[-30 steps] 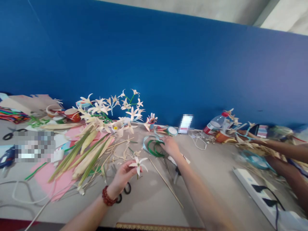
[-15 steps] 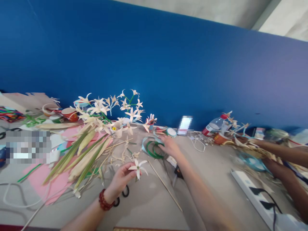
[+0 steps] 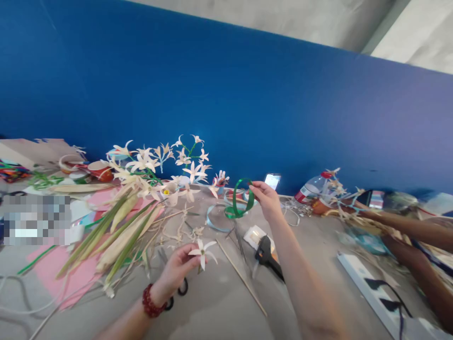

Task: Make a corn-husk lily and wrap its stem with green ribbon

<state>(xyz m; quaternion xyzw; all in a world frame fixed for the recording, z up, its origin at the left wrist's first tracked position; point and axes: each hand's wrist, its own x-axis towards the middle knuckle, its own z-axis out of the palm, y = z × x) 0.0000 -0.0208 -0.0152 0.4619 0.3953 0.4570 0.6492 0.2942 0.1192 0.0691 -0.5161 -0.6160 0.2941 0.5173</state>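
My left hand (image 3: 179,267), with a red bead bracelet at the wrist, pinches a small white paper flower (image 3: 203,249) just above the table. My right hand (image 3: 266,200) is raised farther back, its fingers closed on a curled green ribbon (image 3: 240,202) that hangs in a loop in the air. A light blue ribbon coil (image 3: 216,218) lies on the table under it. Scissors (image 3: 176,286) rest below my left hand.
A bunch of white flowers on green stems (image 3: 166,163) and long dried leaves (image 3: 120,231) lie at the left on pink paper. A black glue gun (image 3: 269,255), a thin stick (image 3: 242,278), a power strip (image 3: 375,293) and a plastic bottle (image 3: 313,186) sit around. Another person's arms (image 3: 410,231) reach in at the right.
My right hand has lifted the green ribbon off the table into the air, uncovering the glue gun. My left hand with the flower has stayed almost still.
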